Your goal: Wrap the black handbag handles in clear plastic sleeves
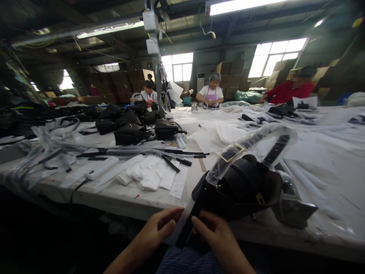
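Observation:
A black handbag point(242, 201) sits at the front edge of the table, its handle point(228, 154) wrapped in clear plastic and fitted with a gold-coloured buckle. From its left side a black strap point(191, 217) runs down toward my lap, with a translucent plastic sleeve point(180, 224) along it. My left hand point(159, 226) is closed at the sleeve's left edge, fingertips partly behind the film. On the other side, my right hand point(218, 234) pinches the black strap between thumb and fingers. The strap's lower end lies above blue checked cloth.
White tissue sheets point(142, 173), loose black straps point(173, 152) and a white flat device point(104, 167) lie left of the bag. Several black bags point(131, 133) are piled beyond, near a post point(156, 72). A grey metal block point(295, 207) stands at right. Co-workers point(211, 93) sit across the table.

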`<state>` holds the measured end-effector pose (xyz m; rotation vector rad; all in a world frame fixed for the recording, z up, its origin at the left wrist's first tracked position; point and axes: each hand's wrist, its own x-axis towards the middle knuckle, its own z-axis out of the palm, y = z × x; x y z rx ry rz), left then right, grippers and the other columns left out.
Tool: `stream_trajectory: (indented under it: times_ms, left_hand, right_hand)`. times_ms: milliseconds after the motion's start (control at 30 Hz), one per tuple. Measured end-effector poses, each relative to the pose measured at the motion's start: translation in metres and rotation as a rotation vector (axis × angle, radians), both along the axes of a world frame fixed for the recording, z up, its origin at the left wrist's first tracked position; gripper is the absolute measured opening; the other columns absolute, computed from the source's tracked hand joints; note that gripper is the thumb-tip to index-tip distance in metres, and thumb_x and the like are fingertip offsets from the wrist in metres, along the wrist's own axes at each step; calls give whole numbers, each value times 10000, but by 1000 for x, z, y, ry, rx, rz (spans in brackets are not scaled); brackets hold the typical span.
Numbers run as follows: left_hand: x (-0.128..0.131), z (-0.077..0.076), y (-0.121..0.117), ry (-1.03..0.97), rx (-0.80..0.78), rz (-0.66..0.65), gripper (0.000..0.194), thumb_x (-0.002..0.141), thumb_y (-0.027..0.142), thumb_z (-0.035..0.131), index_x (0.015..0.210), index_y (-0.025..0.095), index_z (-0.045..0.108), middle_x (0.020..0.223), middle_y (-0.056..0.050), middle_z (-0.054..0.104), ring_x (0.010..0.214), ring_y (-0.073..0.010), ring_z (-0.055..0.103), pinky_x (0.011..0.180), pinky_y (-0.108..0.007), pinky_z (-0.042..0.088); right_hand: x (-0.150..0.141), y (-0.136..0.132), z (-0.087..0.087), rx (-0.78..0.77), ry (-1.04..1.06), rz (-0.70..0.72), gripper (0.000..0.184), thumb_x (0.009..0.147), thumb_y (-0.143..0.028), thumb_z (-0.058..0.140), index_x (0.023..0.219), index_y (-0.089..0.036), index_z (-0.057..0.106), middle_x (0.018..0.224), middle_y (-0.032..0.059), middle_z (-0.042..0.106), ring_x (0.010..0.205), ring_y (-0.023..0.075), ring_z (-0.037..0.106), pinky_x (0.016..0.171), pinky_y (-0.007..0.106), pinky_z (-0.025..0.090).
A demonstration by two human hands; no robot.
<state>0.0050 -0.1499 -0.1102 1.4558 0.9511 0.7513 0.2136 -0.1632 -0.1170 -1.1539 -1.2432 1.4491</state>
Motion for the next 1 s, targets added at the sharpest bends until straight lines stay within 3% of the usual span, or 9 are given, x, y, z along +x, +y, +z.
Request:
stream_trajectory:
  times_ms: [133, 267, 400, 533, 800, 1000]
  left_hand:
    - [20, 22, 18, 117, 61, 7, 364, 913, 446, 555, 1099, 198, 747, 1045, -80, 758, 1005, -273, 672, 901, -362, 501]
    - [29, 27, 27, 124, 58, 36, 311, 887, 408, 599, 925, 162, 785, 882, -72, 777, 830, -232, 688, 745, -293, 511]
    - [21, 20, 27, 81, 52, 174, 255, 839, 384, 674, 859, 153, 782, 837, -62, 774, 801, -201, 674, 732, -258, 485]
    - [4, 9, 20, 66, 1, 291, 243, 784, 381, 733, 766, 141, 765, 736, -45, 754, 700, -169, 646, 667, -239, 470]
    - [-20, -16, -5, 74, -63, 358, 244, 701, 352, 803, 691, 123, 718, 685, -41, 722, 655, -154, 619, 637, -234, 463]
    - [-29, -18, -19, 96, -143, 373, 252, 726, 369, 772, 750, 119, 750, 701, -50, 723, 653, -159, 615, 621, -237, 453]
  right_hand:
    - [-1, 3, -2, 42, -1, 26, 370, 835, -488, 659, 989, -168, 764, 815, 56, 717, 773, 211, 640, 705, 291, 490]
    - [3, 5, 0, 66, -117, 15, 345, 841, -469, 652, 945, -158, 758, 726, 39, 691, 711, 197, 627, 661, 275, 479]
    - [7, 1, 7, 40, -218, 13, 350, 848, -494, 626, 880, -160, 729, 625, 6, 628, 553, 134, 545, 511, 218, 405]
    - [8, -4, 14, -19, -228, 17, 383, 841, -528, 619, 857, -156, 706, 535, -7, 600, 461, 110, 493, 458, 204, 374]
    - [-4, -5, 10, 5, -101, -165, 380, 769, -532, 704, 824, -157, 733, 668, 58, 724, 569, 153, 605, 565, 228, 481]
    - [-17, -6, 8, 40, -60, -311, 317, 744, -468, 752, 859, -172, 758, 665, 56, 742, 603, 186, 670, 588, 238, 532]
